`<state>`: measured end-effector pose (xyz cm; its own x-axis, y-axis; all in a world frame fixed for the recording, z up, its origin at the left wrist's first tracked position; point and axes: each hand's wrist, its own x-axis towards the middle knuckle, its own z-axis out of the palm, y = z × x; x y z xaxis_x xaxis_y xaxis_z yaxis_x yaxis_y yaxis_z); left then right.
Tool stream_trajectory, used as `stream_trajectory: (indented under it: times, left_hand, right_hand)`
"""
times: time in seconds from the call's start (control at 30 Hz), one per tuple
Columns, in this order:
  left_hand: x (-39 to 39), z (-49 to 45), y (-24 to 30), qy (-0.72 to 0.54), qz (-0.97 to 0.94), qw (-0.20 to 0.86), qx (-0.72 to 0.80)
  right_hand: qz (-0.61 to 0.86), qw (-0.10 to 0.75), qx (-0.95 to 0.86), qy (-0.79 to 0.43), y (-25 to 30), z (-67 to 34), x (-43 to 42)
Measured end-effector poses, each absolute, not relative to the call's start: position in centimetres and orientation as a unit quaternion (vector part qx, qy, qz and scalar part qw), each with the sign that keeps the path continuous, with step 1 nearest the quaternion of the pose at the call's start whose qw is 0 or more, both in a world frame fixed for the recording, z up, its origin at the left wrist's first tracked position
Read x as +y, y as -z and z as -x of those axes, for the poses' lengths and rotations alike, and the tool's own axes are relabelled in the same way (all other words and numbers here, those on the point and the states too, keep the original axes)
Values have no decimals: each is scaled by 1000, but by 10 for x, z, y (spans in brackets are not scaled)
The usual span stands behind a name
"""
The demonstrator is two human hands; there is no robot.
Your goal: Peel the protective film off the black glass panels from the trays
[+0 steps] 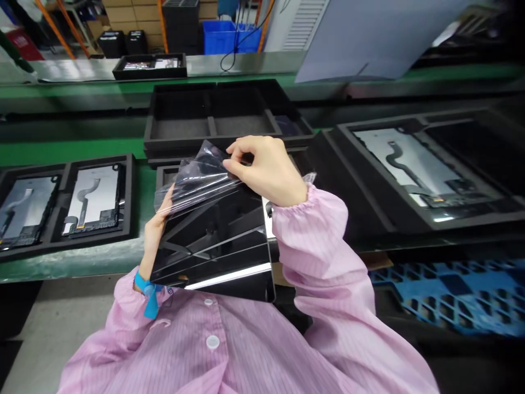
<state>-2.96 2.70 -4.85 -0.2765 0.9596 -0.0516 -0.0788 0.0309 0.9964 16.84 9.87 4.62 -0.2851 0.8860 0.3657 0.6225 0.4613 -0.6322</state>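
Left hand (155, 232) is closing around the left edge of the black screen panel (221, 246), fingers partly showing through the film, rest of the grip hidden. Right hand (266, 169) is pinching the clear film (200, 183) between thumb and index, other fingers curling in, not wide at all. Panel is tilting in front of the pink smock (246, 334), over the near edge of the green desk (102, 261); film is standing creased off its far end and overlapping the left fingers. Blue wristband (150, 301) is sitting on the left wrist. Left tray (130, 191) is holding two units with ribbon cables, right tray (385, 202) is showing one more. Divided black tray (176, 146) is lying just beyond the hands. Blue bins (219, 39) are standing well behind.
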Motion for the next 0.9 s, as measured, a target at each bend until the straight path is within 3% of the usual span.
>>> stream_trajectory:
  times: [0.17,0.57,0.9]
  left_hand:
    - [15,25,50,-575,-412,396,585]
    - [22,21,44,-601,-356,502,510]
    - [30,26,66,-598,-355,491,525]
  right_hand:
    - [488,329,-789,-175,-48,-166,97]
    - [487,330,-787,-183,-46,-166,95]
    - [487,314,-800,-156,-43,-166,95]
